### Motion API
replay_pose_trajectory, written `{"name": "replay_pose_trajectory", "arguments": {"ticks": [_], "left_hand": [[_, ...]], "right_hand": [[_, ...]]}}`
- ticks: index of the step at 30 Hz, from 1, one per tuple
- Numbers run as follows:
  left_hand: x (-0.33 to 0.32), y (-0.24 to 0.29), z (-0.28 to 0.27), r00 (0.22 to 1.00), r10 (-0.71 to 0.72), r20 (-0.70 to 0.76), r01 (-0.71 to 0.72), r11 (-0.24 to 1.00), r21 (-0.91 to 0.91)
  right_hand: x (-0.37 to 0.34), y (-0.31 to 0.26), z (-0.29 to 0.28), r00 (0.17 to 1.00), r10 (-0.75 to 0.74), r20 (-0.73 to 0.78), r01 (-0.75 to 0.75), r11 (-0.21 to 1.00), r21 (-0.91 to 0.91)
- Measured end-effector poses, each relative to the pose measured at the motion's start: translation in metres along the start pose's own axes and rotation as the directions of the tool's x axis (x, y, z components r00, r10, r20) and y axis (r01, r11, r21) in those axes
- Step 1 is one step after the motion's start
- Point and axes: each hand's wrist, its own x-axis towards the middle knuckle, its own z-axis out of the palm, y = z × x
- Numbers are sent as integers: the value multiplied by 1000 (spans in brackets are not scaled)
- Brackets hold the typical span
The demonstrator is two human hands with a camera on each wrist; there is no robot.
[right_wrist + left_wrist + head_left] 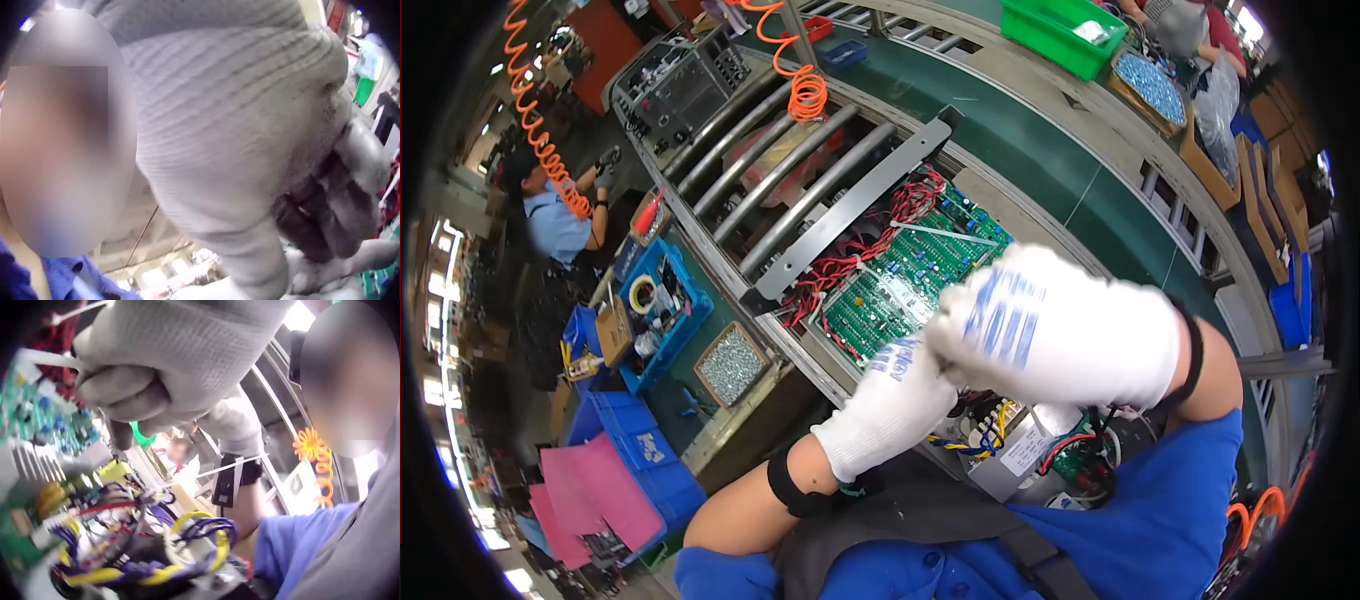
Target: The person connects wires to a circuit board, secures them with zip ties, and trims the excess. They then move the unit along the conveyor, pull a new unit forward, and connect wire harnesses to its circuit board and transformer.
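Both hands wear white knit gloves with blue print and meet over the near edge of a green circuit board (880, 315). My right hand (1050, 325) is above and against my left hand (900, 400). In the left wrist view, the left fingers (125, 394) are curled, and a white cable tie (47, 359) runs up to them. Dark-tipped right fingers (337, 212) curl inward in the right wrist view. I cannot tell what either hand grips. Red wires (840, 260) lie along the board's far side, with another white cable tie (950, 235) across it.
Below the hands are a labelled metal box (1022, 455) and yellow-blue twisted wires (106, 572). A grey metal bar (860, 210) borders the board, with rollers (800, 185) beyond. At left are a blue tray (700, 315) and a box of screws (733, 365); a green bin (1065, 35) is at the back.
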Motion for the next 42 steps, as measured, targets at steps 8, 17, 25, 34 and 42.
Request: {"name": "replay_pose_trajectory", "arguments": {"ticks": [8, 17, 25, 34, 42], "left_hand": [[6, -7, 6, 933, 306, -189, -320, 946, -48], [-6, 10, -52, 885, -210, -416, 162, 976, -148], [18, 30, -44, 974, -228, 18, 216, 892, -397], [70, -14, -28, 894, 103, -436, 89, 913, 398], [68, -38, -19, 957, 180, -225, -16, 812, 583]], "right_hand": [[19, -24, -10, 966, 137, 218, -124, 990, -72], [-25, 46, -54, 796, 589, 140, -544, 595, 591], [3, 42, -14, 905, 425, 8, -271, 563, 781], [13, 134, 30, 752, 649, 111, -618, 636, 462], [21, 137, 64, 715, 699, 8, -490, 493, 719]]}}
